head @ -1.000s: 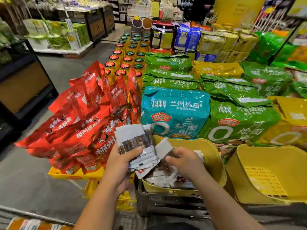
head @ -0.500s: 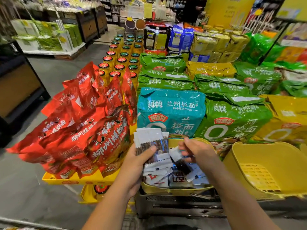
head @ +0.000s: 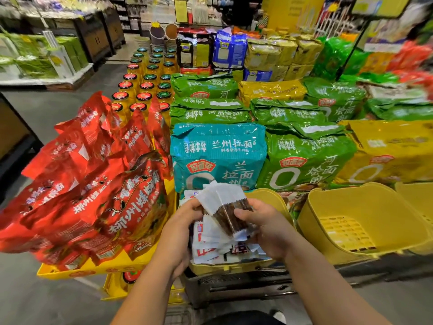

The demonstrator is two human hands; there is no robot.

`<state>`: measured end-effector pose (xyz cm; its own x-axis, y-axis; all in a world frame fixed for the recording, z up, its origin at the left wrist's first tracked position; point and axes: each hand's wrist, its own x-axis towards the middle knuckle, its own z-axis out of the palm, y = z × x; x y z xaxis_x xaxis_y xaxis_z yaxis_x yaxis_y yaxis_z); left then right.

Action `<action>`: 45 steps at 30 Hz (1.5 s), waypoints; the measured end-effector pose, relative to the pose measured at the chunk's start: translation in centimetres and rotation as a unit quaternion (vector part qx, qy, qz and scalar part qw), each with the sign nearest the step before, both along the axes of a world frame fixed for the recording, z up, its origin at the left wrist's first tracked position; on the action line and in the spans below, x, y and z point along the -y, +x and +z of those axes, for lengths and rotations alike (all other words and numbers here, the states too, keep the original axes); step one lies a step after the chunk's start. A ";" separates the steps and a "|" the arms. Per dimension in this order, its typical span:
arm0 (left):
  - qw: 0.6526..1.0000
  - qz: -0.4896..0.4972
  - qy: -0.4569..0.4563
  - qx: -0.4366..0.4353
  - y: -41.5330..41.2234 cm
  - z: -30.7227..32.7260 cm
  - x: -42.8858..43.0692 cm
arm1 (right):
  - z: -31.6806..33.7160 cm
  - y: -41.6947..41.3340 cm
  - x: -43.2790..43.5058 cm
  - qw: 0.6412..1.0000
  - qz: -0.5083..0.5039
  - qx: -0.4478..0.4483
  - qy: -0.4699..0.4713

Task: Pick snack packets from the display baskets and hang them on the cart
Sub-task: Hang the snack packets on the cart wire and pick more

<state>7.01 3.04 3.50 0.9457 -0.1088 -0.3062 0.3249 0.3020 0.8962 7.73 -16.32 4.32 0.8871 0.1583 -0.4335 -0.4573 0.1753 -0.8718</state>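
A stack of small white snack packets [head: 226, 208] with dark contents is held over a yellow display basket [head: 269, 198]. My left hand [head: 181, 227] grips the stack from the left side. My right hand [head: 264, 227] grips its right end, thumb on top. More loose white and red packets [head: 218, 248] lie in the basket beneath the hands. The cart is not clearly visible; only a grey metal rack edge [head: 246, 283] shows below the basket.
An empty yellow basket [head: 356, 221] stands to the right. Red snack bags [head: 93, 184] are piled on a yellow tray at left. Teal, green and yellow noodle packs [head: 218, 156] lie behind, with rows of jars [head: 143, 90] further back. Grey aisle floor lies at left.
My right hand has risen from the basket and joined the left on the packet stack. The stack has shifted right, over the basket's middle.
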 end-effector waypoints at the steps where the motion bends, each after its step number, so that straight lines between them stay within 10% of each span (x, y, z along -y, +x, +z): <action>1: 1.000 -0.004 0.024 0.012 0.0 -0.2 -0.1 | 0.0 0.0 0.3 1.000 -0.002 -0.004 -0.009; 22: 0.979 0.106 0.144 0.093 0.0 0.2 -1.6 | -0.8 1.4 -0.1 0.996 0.060 0.035 0.047; 28: 0.971 0.211 0.072 0.090 0.5 0.9 -5.5 | -1.0 1.8 0.7 0.994 0.051 0.029 -0.088; 34: 0.972 0.215 0.049 0.082 0.4 0.3 -4.6 | -1.7 1.6 -3.4 0.902 0.125 0.133 -0.392; 40: 0.974 0.206 0.066 0.058 0.2 -0.9 -4.5 | -0.7 2.6 2.5 0.924 0.018 0.063 -0.377; 45: 0.980 0.185 0.065 0.038 0.7 -0.4 -3.5 | -1.5 1.4 2.2 0.749 0.123 0.112 -0.642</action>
<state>7.74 6.56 3.14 0.9339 0.2802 -0.2222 0.1460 0.2684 0.9522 9.17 -18.52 2.86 0.9726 -0.0914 -0.2137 -0.1561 -0.9381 -0.3092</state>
